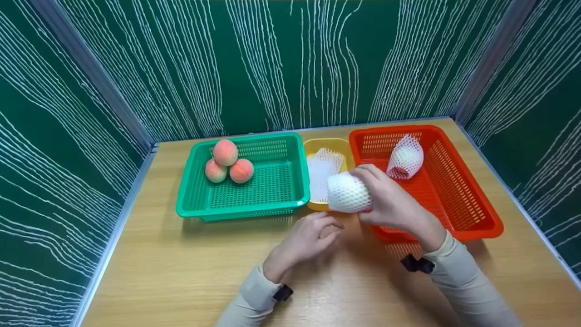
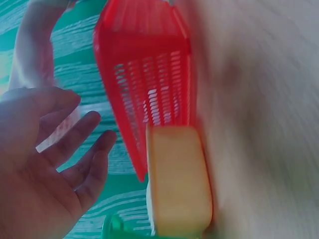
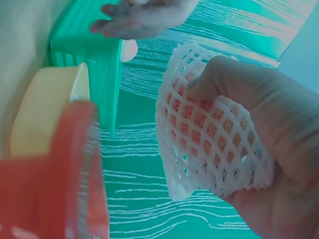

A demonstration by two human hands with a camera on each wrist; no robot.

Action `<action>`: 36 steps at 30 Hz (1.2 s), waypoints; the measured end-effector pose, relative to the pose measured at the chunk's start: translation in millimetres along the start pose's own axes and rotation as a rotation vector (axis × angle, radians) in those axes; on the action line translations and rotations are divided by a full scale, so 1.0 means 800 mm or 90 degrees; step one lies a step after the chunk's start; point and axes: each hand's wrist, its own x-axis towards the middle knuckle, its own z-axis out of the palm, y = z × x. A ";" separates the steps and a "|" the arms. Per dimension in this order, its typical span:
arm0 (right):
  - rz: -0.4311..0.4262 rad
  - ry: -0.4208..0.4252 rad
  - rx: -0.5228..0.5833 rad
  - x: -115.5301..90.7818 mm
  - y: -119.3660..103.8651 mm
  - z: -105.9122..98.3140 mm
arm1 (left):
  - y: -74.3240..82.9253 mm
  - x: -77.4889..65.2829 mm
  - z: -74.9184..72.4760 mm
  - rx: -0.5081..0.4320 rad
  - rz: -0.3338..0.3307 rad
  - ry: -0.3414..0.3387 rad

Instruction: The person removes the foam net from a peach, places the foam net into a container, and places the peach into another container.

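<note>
My right hand (image 1: 392,200) grips a peach in a white foam net (image 1: 348,193), raised above the front of the yellow basket and the near-left edge of the red basket. In the right wrist view, the thumb presses on the mesh, and pink peach skin (image 3: 199,124) shows through it. Lower and to the left, my left hand (image 1: 308,238) hovers over the table, its fingers loosely bent around nothing. The left wrist view shows its palm (image 2: 45,199) and spread fingers, apart from the netted peach.
A green basket (image 1: 245,211) on the left holds three bare peaches (image 1: 225,152). White foam nets (image 1: 320,175) lie in the small yellow basket (image 1: 329,141) between the larger ones. Another netted fruit (image 1: 406,156) lies in the red basket (image 1: 472,200). Green patterned panels (image 1: 290,68) surround the table.
</note>
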 end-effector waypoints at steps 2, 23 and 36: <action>0.003 -0.007 0.001 -0.004 -0.004 0.006 | -0.005 -0.005 -0.007 -0.038 -0.027 0.007; -0.027 -0.058 0.051 -0.028 -0.010 0.104 | -0.035 -0.067 -0.053 -0.134 -0.211 0.057; -0.029 -0.095 0.054 -0.037 -0.009 0.142 | -0.047 -0.081 -0.051 -0.161 -0.242 0.032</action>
